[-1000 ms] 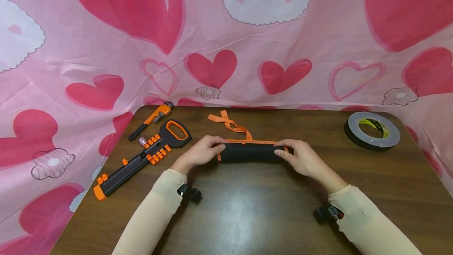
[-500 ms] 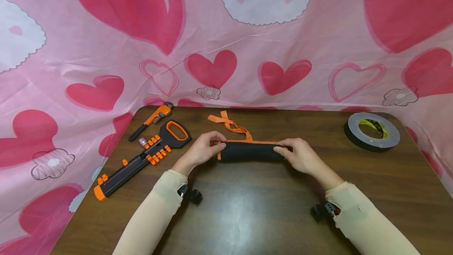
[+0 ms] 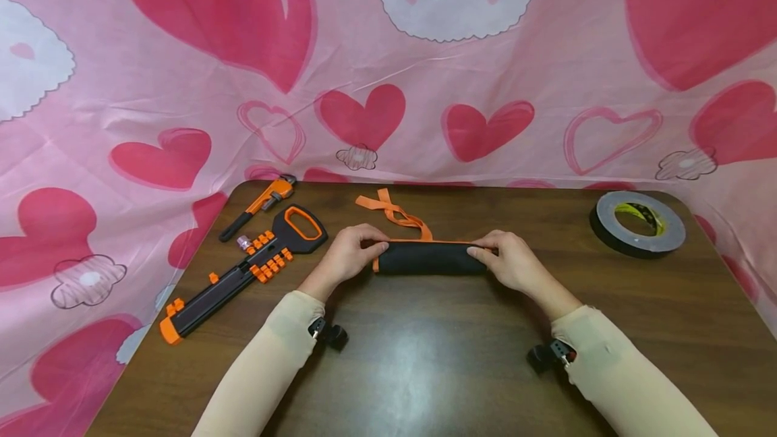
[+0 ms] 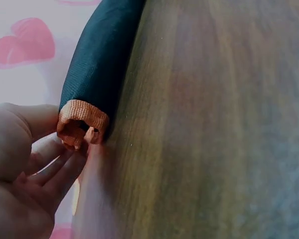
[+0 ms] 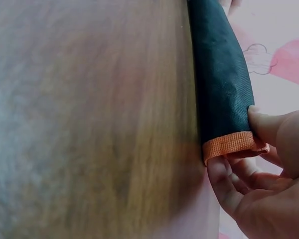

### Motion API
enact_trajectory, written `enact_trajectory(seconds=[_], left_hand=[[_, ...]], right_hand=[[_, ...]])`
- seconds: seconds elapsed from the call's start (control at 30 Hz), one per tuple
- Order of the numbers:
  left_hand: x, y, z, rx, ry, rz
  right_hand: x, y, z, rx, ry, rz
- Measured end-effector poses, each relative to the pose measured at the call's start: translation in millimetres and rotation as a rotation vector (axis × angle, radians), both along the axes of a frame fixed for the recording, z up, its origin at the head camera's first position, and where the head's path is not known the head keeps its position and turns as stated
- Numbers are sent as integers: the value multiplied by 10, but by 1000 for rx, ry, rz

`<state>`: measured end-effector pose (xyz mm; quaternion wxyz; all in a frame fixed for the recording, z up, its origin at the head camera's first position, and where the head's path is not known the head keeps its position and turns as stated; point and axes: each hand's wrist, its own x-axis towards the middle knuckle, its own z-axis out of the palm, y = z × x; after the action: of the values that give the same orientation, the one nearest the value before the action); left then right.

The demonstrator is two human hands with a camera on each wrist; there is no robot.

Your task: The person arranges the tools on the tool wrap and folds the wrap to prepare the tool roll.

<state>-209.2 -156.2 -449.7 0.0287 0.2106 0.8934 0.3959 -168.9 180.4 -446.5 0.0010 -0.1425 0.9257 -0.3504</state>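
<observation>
A rolled-up black fabric tool roll [image 3: 432, 258] with orange edging lies crosswise at the middle of the table. My left hand [image 3: 350, 253] pinches its left end, thumb on the near side and fingers at the far side. At the other end my right hand [image 3: 511, 260] holds it the same way. In the left wrist view the left hand [image 4: 27, 159] grips beside the roll's orange-bound open end [image 4: 83, 117]. The right wrist view has the right hand's thumb [image 5: 266, 124] against the black cloth, fingers under the orange edge. An orange tie strap [image 3: 397, 213] trails from the roll's back.
To the left lie an orange pipe wrench [image 3: 261, 206] and a black-and-orange tool holder [image 3: 243, 275] with a handle and several orange clips. A large roll of tape [image 3: 637, 224] rests at the back right. Behind the wooden table [image 3: 419, 356] hangs a pink heart-print cloth [image 3: 425, 73].
The tool roll has turned slightly away from me, its orange edge now thinner to the view. My right hand and forearm have shifted a little left; both hands keep their hold.
</observation>
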Motion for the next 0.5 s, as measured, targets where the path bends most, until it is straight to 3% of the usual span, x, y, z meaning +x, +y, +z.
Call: enact_trajectory(seconds=[0.13,0.27,0.37,0.5], left_hand=[[11,16,14,-50,95,1],[27,4,35,-93,172,-38],[51,-45,58,-98,179,-82],[74,-101,88,-125,127,-170]], right_hand=[[-25,-17,23,4,-47,-18],[-44,-42,40,-38,-143,-69],[-51,-57,55,-73,-195,-94],[-59,-56,74,-80,-206,-114]])
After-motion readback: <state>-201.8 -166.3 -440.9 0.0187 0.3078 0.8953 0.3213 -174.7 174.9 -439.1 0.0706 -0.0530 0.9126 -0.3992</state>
